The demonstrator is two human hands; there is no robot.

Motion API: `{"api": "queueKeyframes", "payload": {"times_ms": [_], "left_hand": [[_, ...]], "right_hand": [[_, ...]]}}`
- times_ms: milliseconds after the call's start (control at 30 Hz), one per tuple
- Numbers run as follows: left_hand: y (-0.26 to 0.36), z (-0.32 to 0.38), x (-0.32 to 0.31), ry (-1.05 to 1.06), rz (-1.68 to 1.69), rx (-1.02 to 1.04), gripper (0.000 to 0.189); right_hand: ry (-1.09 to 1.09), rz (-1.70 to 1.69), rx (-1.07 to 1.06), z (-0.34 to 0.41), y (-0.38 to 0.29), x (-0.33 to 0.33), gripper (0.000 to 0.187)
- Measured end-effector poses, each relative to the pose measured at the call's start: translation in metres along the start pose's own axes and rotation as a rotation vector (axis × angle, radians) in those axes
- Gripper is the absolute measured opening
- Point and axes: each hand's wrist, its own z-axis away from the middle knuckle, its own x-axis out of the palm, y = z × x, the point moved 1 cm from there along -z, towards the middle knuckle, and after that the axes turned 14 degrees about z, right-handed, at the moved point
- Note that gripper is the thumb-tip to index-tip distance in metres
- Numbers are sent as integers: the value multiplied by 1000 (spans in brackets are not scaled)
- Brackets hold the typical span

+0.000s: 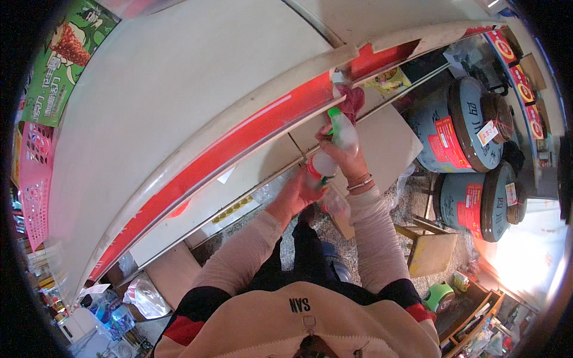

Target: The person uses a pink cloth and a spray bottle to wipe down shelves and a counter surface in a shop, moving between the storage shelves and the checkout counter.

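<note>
My left hand [302, 190] grips a clear plastic bottle [324, 164] with a red label, just below the red-edged white counter. Beside it, my right hand [342, 154] is closed around a translucent spray bottle [345, 134] with a green head; its top points towards the counter's edge. The two bottles are close together, and whether they touch is unclear. A dark red cloth [353, 104] lies just beyond the spray bottle, at a gap in the counter's red edge. My fingers partly cover both bottles.
The large white counter [179, 80] spans the upper left, with a pink plastic basket [36, 179] at its far edge. Two big grey-blue lidded jars [441, 129] stand at the right. Below them are a small wooden stool [432, 253] and a wooden drawer [465, 317].
</note>
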Motion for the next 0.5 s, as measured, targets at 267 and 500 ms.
{"api": "queueKeyframes", "payload": {"times_ms": [267,500], "left_hand": [[-27,-24,-14,130,13,-66,63],[-26,-31,-3,187,104,53,60]], "right_hand": [[198,129,146,-13,57,-14,18],[161,197,204,-21,55,-15,22]]}}
